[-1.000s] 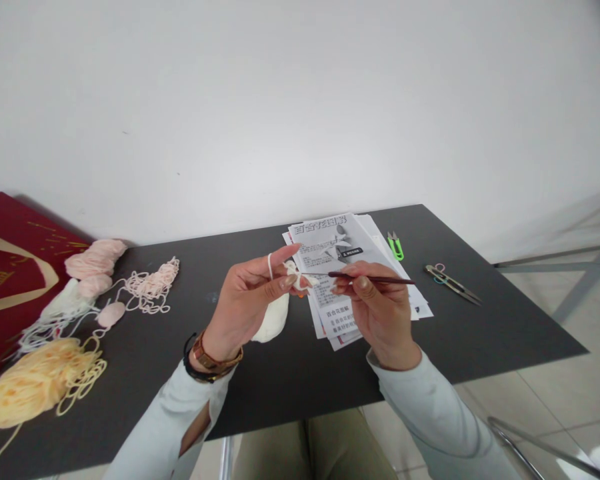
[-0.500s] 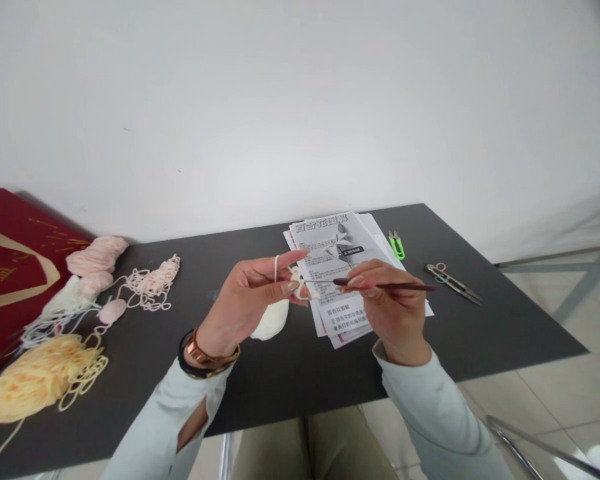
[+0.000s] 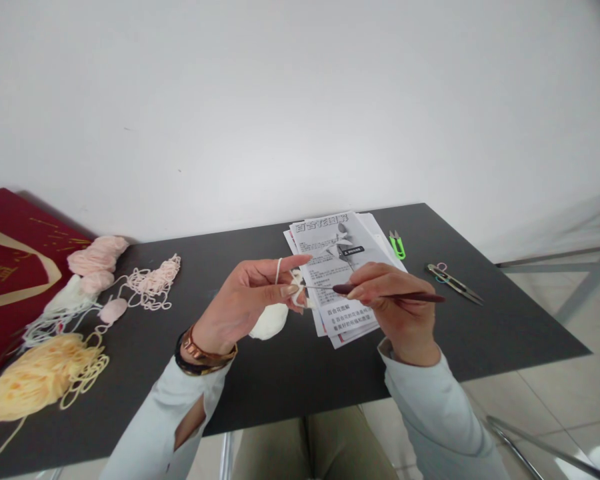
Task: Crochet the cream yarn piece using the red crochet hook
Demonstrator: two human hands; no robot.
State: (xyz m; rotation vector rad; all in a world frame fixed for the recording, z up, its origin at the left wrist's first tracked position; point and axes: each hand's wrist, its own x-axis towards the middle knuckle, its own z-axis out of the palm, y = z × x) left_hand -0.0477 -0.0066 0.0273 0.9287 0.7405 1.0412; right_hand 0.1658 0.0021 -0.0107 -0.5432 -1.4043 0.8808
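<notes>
Between the thumb and fingers of my left hand is a small white crochet piece, with a strand of white yarn running over the index finger. My right hand is closed round the dark brown handle of a crochet hook. The hook's thin metal shaft points left, and its tip meets the white piece; whether yarn is caught on it is too small to tell. Behind my left hand a ball of white yarn rests on the dark table.
Printed pattern sheets lie stacked under my hands on the table. To their right are green thread snips and metal snips. Pink yarn, yellow yarn and a red bag occupy the left side.
My right hand has shifted slightly right and down with the crochet hook, drawing it a little away from my left hand. My left hand has barely moved.
</notes>
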